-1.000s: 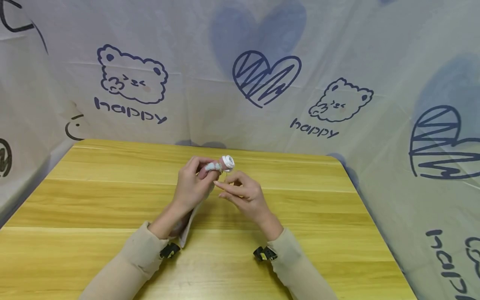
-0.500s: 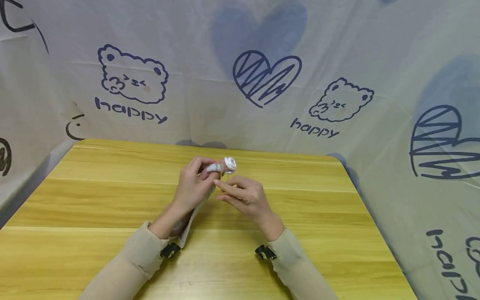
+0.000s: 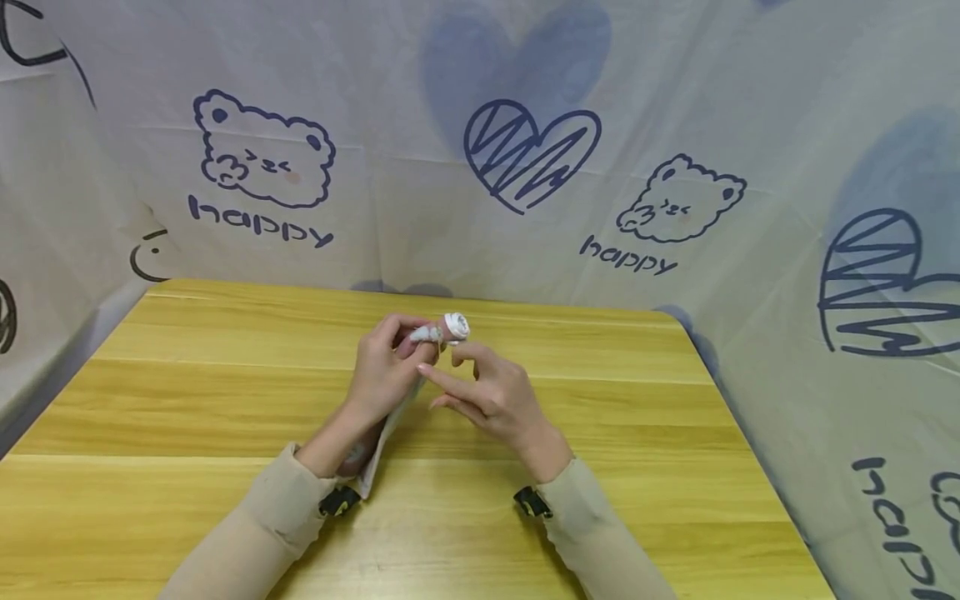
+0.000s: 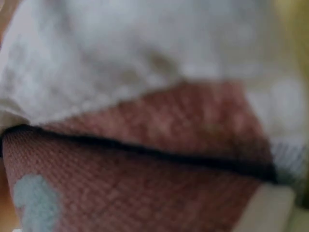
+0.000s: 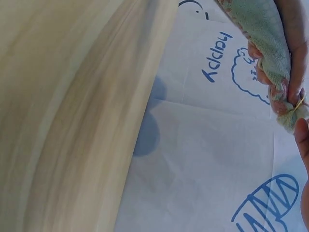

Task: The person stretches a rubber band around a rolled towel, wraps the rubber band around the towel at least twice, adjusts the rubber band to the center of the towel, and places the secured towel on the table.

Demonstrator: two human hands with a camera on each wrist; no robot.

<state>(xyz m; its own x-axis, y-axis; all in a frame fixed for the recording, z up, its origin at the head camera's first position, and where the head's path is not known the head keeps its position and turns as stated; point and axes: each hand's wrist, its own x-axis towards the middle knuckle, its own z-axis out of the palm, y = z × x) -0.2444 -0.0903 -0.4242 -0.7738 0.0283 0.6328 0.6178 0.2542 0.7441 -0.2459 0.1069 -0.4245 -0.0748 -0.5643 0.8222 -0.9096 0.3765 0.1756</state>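
2 hands, 1 cloth, perhaps 1 band

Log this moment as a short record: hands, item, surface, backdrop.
Left hand: grips a bunched cloth
Right hand: close by the left; contact with the yellow strand unclear
Cloth: reddish-brown, pale green patches; rolled white end sticks out past the left hand
Strand: thin, near the cloth's gathered end
Surface: wooden table
Backdrop: pale sheet with bear and heart drawings

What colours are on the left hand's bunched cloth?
Reddish-brown cloth with a pale teal patch and whitish edging, clearest in the left wrist view.
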